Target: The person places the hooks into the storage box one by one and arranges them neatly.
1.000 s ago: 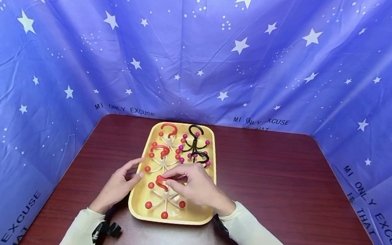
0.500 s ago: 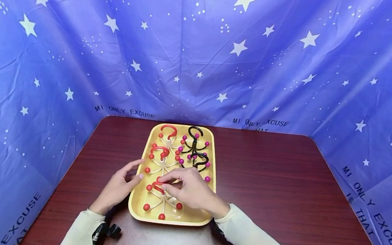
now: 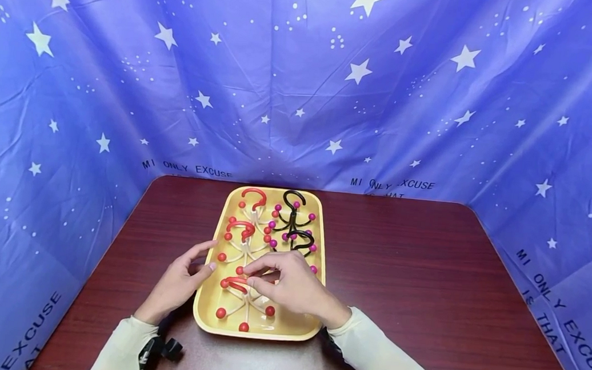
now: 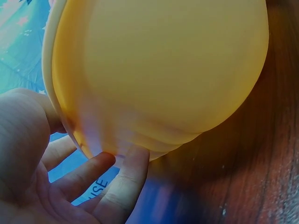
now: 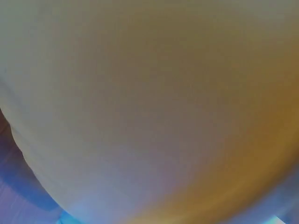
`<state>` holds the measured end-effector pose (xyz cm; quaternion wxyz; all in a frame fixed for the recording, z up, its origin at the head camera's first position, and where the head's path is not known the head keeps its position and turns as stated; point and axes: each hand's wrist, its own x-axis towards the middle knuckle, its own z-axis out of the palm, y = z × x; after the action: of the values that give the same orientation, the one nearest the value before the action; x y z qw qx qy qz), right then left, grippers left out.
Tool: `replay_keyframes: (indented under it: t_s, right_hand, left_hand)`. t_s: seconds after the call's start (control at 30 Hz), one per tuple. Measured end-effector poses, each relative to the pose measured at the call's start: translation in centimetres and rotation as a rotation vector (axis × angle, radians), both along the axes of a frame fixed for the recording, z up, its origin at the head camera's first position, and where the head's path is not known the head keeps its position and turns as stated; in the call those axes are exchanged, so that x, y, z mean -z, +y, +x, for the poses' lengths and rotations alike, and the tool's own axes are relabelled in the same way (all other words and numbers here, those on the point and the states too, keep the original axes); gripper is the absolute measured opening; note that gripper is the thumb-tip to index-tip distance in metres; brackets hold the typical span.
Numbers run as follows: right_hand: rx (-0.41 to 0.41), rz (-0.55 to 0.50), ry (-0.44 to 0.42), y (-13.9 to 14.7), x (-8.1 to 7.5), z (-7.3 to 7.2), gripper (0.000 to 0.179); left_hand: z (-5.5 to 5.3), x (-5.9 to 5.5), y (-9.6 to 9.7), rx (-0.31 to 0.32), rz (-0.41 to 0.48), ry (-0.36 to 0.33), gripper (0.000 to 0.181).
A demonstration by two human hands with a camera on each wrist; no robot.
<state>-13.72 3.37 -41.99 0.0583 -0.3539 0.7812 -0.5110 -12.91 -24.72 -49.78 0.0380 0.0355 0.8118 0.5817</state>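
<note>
In the head view, a yellow tray [image 3: 206, 310] holds several head massagers with hook handles. My right hand [image 3: 294, 285] pinches the red hook of the front massager [image 3: 247, 299], which has white prongs and red ball tips. Its prongs spread over the tray's near end. My left hand [image 3: 178, 283] holds the tray's left rim, thumb over the edge. The left wrist view shows its fingers [image 4: 128, 179] against the outer wall of the tray [image 4: 177, 65]. The right wrist view is filled by the blurred tray wall [image 5: 140, 93], with the hand out of sight.
Two more red-hooked massagers, one middle [image 3: 245, 244] and one far [image 3: 255, 213], line the tray's left side. Black massagers [image 3: 291, 222] with purple ball tips stand at its right. The tray sits on a dark red table [image 3: 398, 272] before a blue star-patterned curtain [image 3: 303, 82].
The front massager has shifted slightly left and nearer the front. Its red hook has turned under my right fingers, which moved a little with it. My left hand has stayed at the rim.
</note>
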Motion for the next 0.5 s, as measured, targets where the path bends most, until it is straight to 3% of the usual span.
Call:
replay_keyframes:
  t_s: [0.2,0.33,0.5]
  right_hand:
    - [0.008,-0.01,-0.004,0.8,-0.5,0.0,0.015]
    - [0.025,-0.041,0.011,2.2,-0.9,0.0,0.016]
    - [0.107,-0.021,0.156,5.1,-1.2,-0.3,0.015]
  left_hand:
    - [0.0,-0.3,-0.1,0.006,-0.051,0.019,0.051]
    - [0.0,-0.5,-0.2,0.004,-0.168,0.063,0.049]
    - [0.0,-1.2,-0.2,0.015,-0.309,0.153,0.046]
